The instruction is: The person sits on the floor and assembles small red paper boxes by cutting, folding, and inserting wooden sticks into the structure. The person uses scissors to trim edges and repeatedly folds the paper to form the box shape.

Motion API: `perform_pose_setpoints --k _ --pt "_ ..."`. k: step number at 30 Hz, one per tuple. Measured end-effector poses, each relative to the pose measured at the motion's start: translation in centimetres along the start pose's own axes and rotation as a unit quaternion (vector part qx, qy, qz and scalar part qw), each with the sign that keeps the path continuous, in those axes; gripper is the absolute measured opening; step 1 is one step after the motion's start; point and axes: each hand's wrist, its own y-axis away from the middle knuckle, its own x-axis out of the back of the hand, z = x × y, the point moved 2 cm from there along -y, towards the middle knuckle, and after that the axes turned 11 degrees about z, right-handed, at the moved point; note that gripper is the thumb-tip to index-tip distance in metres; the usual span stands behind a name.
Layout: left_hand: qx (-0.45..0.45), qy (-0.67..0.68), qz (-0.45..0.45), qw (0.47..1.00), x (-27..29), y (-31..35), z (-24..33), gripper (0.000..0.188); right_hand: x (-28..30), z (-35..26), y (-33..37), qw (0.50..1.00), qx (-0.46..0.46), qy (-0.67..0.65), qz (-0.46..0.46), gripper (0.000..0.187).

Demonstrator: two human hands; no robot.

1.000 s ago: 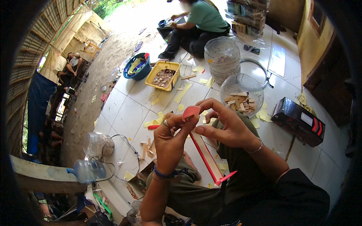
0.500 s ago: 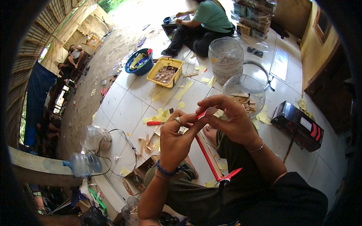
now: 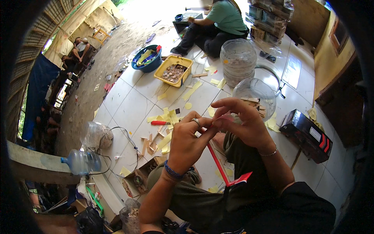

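Observation:
Above my lap a long thin red strip (image 3: 218,159) slants down from my fingers, its lower end bent sideways into a pointed red flap with a white edge. My left hand (image 3: 190,137) is closed round the strip's upper end, thumb and index finger pinched together. My right hand (image 3: 246,126) meets it there, thumb and fingertips closed on the same end, one finger arched above. The fingers cover most of that end, so its exact shape is hidden. Under the hands lie yellow paper scraps (image 3: 170,116), thin wooden sticks (image 3: 145,146) and another red piece (image 3: 158,123).
Ahead stand a yellow basin (image 3: 187,76) of small brown pieces, a blue basin (image 3: 151,67), and clear plastic containers (image 3: 238,62). A black box (image 3: 307,134) lies at right. A person (image 3: 224,23) sits beyond. At left are a water bottle (image 3: 83,161) and cables.
My right hand's fingers have lifted and arched over the strip's upper end, and the red flap there is now mostly covered. The strip has turned, showing less of its pale inner side.

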Motion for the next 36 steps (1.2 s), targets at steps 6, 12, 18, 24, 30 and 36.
perform_pose_setpoints --k 6,12,18,24,30,36 --pt "0.017 0.040 0.003 0.999 0.1 -0.2 -0.2 0.018 -0.1 0.2 -0.2 0.988 -0.095 -0.120 -0.008 0.048" --pt "0.042 0.056 0.019 0.997 0.6 -0.5 -0.5 0.018 0.4 0.3 -0.2 0.993 -0.100 -0.055 -0.007 0.045" --pt "0.067 0.087 -0.004 0.994 0.6 -0.5 -0.5 0.015 0.7 0.9 -0.1 0.984 -0.137 -0.113 0.013 0.040" --pt "0.098 0.083 0.001 0.992 1.0 -0.5 -0.8 0.018 0.9 0.5 -0.2 0.987 -0.096 -0.121 0.047 0.035" --pt "0.109 0.098 -0.026 0.989 -0.1 -0.2 -1.5 0.017 0.2 0.7 0.0 0.997 -0.070 -0.006 0.044 0.027" --pt "0.133 0.138 -0.043 0.980 -1.1 -0.1 -2.0 0.023 0.0 1.2 -0.1 0.994 -0.057 -0.035 0.084 0.021"
